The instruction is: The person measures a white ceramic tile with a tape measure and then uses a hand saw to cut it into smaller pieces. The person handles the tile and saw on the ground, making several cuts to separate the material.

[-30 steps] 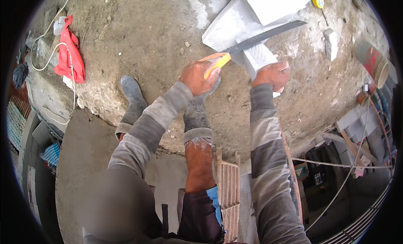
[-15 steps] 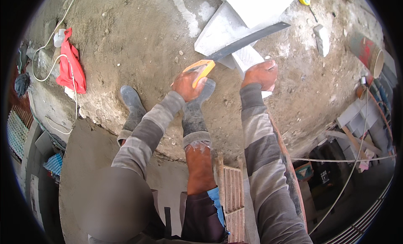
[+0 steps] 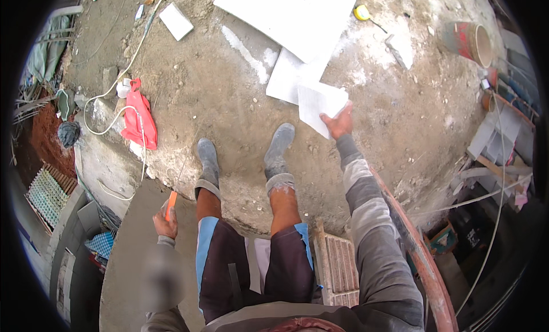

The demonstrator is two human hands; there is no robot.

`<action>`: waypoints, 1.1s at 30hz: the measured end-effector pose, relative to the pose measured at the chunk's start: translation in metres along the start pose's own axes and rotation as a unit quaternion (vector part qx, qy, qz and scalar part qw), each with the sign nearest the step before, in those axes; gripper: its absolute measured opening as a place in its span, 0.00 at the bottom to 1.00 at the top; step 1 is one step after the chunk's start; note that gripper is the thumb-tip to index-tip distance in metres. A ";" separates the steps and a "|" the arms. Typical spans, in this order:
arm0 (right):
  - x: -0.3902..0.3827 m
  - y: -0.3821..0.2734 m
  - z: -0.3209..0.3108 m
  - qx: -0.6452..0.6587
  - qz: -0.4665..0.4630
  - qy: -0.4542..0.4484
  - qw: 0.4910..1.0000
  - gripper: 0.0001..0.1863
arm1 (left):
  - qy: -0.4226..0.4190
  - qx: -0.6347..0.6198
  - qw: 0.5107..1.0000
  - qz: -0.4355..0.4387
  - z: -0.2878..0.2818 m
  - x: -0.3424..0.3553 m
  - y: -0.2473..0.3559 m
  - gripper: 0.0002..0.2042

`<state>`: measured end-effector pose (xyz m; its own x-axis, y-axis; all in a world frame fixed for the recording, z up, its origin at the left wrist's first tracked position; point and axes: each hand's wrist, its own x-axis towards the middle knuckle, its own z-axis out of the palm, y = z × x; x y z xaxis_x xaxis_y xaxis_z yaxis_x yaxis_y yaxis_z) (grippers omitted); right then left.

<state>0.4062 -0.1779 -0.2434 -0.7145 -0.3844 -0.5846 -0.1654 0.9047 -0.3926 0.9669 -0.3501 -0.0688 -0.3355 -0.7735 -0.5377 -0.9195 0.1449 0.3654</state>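
Note:
My left hand (image 3: pixel 166 223) is low at the left, beside my left boot, closed round the orange handle of a hand saw (image 3: pixel 171 202). Its blade shows only as a thin line, nearly edge-on. Farther forward, my right hand (image 3: pixel 339 122) grips the corner of a white cut block piece (image 3: pixel 320 103), thumb on its face. That piece overlaps the lower end of a white lightweight block (image 3: pixel 284 78). Beyond lie larger white blocks (image 3: pixel 269 18), one laid across another.
A yellow tape measure (image 3: pixel 361 12) and a block offcut (image 3: pixel 400 49) lie at far right, near a dirty bucket (image 3: pixel 473 43). A red bag (image 3: pixel 139 118) and white cable (image 3: pixel 91 98) are at left. A small white block (image 3: pixel 176 21) lies beyond. The raised ground drops beside my boots.
The saw has come off the blocks and moved back left with my left hand. My right hand has lifted and turned the white piece, showing its broad face.

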 end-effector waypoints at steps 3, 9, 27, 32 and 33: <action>-0.058 -0.018 -0.048 0.181 -0.075 -0.036 0.980 0.50 | 0.065 0.002 0.994 -0.093 -0.012 -0.042 -0.068 0.16; -0.205 -0.061 -0.149 0.300 -0.008 -0.048 0.953 0.50 | 0.064 -0.040 0.971 -0.227 -0.057 -0.052 -0.122 0.16; -0.563 0.094 -0.061 0.537 0.510 0.425 0.521 0.37 | -0.068 -0.100 0.986 0.114 -0.178 0.161 -0.008 0.12; -0.658 0.112 -0.039 0.752 0.388 0.403 0.347 0.34 | -0.090 0.164 0.960 0.210 -0.164 0.184 0.047 0.09; -0.674 0.103 -0.036 0.781 0.368 0.389 0.321 0.34 | -0.125 0.187 0.959 0.172 -0.159 0.191 0.060 0.13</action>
<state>0.8460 0.1808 0.1361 -0.2241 0.5396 -0.8115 0.3510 -0.7321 -0.5838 0.8797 -0.5874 -0.0291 -0.6276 -0.4744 -0.6174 -0.7390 0.6126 0.2805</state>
